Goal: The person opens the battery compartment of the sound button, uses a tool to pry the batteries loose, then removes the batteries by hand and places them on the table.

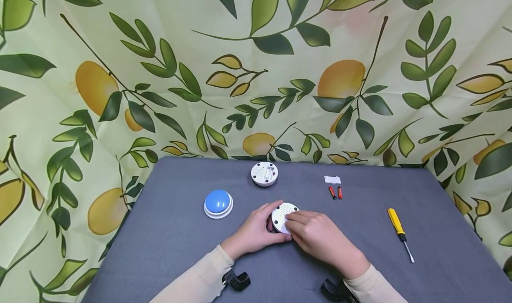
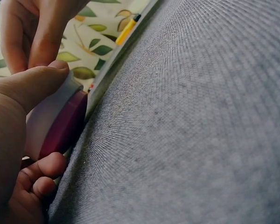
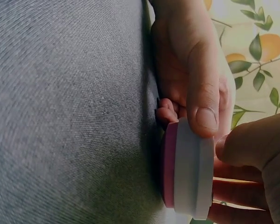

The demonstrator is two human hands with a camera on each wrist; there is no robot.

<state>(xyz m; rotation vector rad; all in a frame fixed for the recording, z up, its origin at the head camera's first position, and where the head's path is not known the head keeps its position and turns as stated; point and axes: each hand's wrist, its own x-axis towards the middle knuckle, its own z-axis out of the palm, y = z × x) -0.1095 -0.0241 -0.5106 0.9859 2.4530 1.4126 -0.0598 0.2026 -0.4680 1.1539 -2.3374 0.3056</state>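
Note:
My left hand (image 1: 258,229) grips a round push button (image 1: 281,214) by its rim, between thumb and fingers. The button is upside down: its white underside with dark feet and small holes faces up, its purple-pink dome (image 2: 65,123) faces down. My right hand (image 1: 316,234) bends over the underside, its fingertips touching the right part. In the right wrist view, the right thumb (image 3: 238,144) sits at the white base (image 3: 191,168). Whether the right fingers pinch something small there is hidden.
A blue push button (image 1: 218,203) stands dome up at left. Behind the hands lies another button (image 1: 264,173), upside down, its battery compartment uncovered. To the right are a small white piece (image 1: 332,179), two red batteries (image 1: 336,193) and a yellow-handled screwdriver (image 1: 400,232). A patterned cloth (image 1: 240,134) hangs behind.

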